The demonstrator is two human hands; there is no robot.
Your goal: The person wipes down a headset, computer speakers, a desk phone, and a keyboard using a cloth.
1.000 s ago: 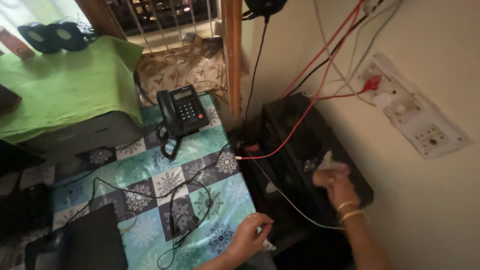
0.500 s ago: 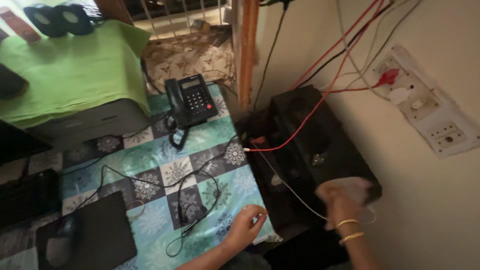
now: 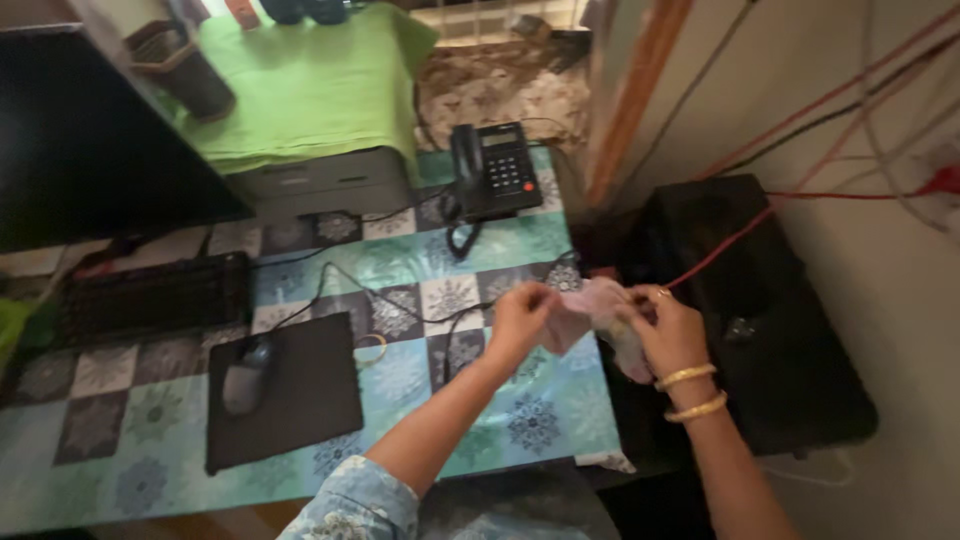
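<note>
Both of my hands hold a small pale pink cloth in the air over the right edge of the table. My left hand pinches its left side. My right hand, with two gold bangles on the wrist, grips its right side. Right of the hands stands a large black box with red cables running across its top. The cloth is blurred and partly hidden by my fingers.
A table with a teal and dark patterned cover carries a black desk phone, a mouse on a black pad, a keyboard and loose cables. A green-covered unit stands behind. Wires hang on the right wall.
My right hand lifted the cloth off the black box and came left; my left hand rose from the table edge and took hold of it. The view swung left, showing keyboard and mouse.
</note>
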